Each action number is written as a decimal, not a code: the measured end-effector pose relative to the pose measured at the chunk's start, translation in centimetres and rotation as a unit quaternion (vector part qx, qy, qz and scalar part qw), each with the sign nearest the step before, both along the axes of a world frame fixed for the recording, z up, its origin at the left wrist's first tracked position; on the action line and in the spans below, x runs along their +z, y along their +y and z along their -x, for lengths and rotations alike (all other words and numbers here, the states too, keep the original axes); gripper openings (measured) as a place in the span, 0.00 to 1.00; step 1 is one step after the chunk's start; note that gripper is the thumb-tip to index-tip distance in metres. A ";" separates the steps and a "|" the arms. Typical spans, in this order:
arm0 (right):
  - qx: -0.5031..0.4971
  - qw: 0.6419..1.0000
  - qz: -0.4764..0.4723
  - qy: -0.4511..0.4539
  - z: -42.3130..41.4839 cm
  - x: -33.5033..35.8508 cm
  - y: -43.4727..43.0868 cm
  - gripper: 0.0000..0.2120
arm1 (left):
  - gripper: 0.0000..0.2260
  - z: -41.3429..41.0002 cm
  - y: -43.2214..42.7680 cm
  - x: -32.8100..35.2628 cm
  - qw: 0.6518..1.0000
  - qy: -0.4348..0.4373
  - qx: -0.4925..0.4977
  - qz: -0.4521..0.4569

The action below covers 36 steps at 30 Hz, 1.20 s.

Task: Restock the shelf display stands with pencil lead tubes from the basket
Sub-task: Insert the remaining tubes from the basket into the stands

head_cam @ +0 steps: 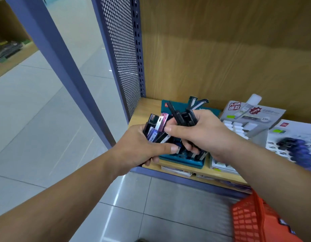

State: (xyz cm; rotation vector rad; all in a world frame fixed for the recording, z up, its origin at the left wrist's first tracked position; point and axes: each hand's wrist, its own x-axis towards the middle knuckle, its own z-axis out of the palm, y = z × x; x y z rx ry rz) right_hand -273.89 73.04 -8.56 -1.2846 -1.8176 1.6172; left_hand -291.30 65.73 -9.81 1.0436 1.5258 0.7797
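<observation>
My left hand [140, 145] grips a bundle of pencil lead tubes [157, 127], black, purple and pink, fanned upward. My right hand [203, 131] grips another bunch of black lead tubes [183, 116] that stick up above its fingers. Both hands meet just above a teal display stand [184, 160] on the wooden shelf [144, 110]. Most of the stand's slots are hidden by my hands. The orange basket [247, 219] sits on the floor at the lower right, partly behind my right forearm.
A grey display box [247, 117] of white lead tubes stands right of the teal stand, and a white one [294, 142] with dark tubes further right. A purple perforated side panel [119, 55] bounds the shelf on the left. Tiled floor [46, 119] lies beyond.
</observation>
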 end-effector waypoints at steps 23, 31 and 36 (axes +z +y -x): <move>-0.114 0.992 0.046 -0.029 -4.1 -0.1 0.0 0.09 | 0.07 1.1 0.7 1.9 0.988 -0.020 0.121 -0.094; -0.128 0.990 0.058 0.024 -4.0 -0.9 -1.8 0.07 | 0.08 1.3 -0.3 2.8 0.988 -0.036 0.115 -0.102; -0.130 0.979 0.137 0.080 -5.7 -0.3 -1.9 0.08 | 0.08 0.3 -0.1 3.6 0.987 0.006 0.090 -0.135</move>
